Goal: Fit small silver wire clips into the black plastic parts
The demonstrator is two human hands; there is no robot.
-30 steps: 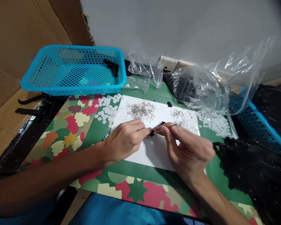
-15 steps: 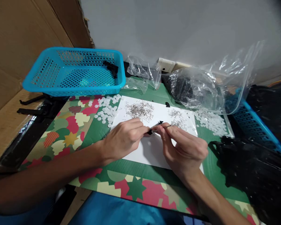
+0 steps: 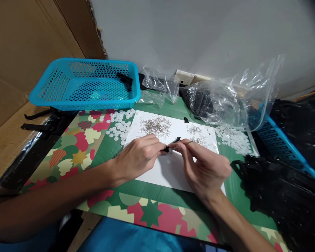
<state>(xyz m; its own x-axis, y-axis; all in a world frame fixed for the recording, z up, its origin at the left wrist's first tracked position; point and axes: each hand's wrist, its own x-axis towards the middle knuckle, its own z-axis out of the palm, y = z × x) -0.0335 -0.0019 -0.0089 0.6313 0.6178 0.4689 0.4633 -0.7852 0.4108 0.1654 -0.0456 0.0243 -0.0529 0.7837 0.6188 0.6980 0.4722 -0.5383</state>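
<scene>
My left hand [image 3: 144, 154] is closed, thumb and fingertips pinching a small black plastic part [image 3: 166, 149] over the white sheet [image 3: 157, 175]. One end of the part sticks up to the right, between the hands. Facing it, my right hand [image 3: 204, 164] is closed around a thin metal tool [image 3: 189, 142] that looks like tweezers. Its tip meets the black part; whether it grips anything there is too small to tell. Behind my hands lie a pile of tiny bent metal wires [image 3: 154, 126] and a smaller pile of wires [image 3: 195, 133].
White translucent discs [image 3: 119, 127] lie left of the sheet, more discs [image 3: 233, 140] to its right. A blue basket [image 3: 84, 105] at the back left holds a black pistol-shaped piece [image 3: 125, 79]. A clear bag [image 3: 220, 101] of black parts stands behind. Black plastic parts [image 3: 280, 189] crowd the right.
The view has shifted slightly. Both hands stay together at nearly the same spot, with the black part and the metal tool still held.
</scene>
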